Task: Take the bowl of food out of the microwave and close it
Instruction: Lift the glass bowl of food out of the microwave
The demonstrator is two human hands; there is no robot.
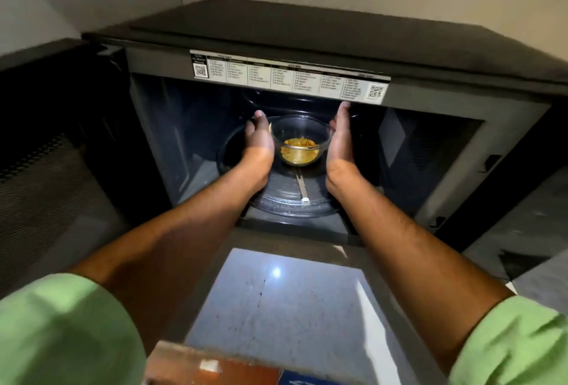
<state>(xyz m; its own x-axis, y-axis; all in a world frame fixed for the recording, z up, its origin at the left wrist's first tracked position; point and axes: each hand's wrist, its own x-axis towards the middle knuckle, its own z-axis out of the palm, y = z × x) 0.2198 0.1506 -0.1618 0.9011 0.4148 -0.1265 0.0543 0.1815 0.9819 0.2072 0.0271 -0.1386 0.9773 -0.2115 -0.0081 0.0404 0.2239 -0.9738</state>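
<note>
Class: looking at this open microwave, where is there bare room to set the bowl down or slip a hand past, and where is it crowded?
Free: the lowered door's inner pane between the forearms, and the turntable's front arc. Crowded: around the glass bowl, flanked closely by the left hand and right hand.

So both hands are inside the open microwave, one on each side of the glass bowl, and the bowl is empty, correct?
Not quite: the bowl is not empty. The head view shows yellow-orange food in the bottom of it. The rest stands: the left hand and right hand are inside the open microwave, one on each side of the glass bowl.
</note>
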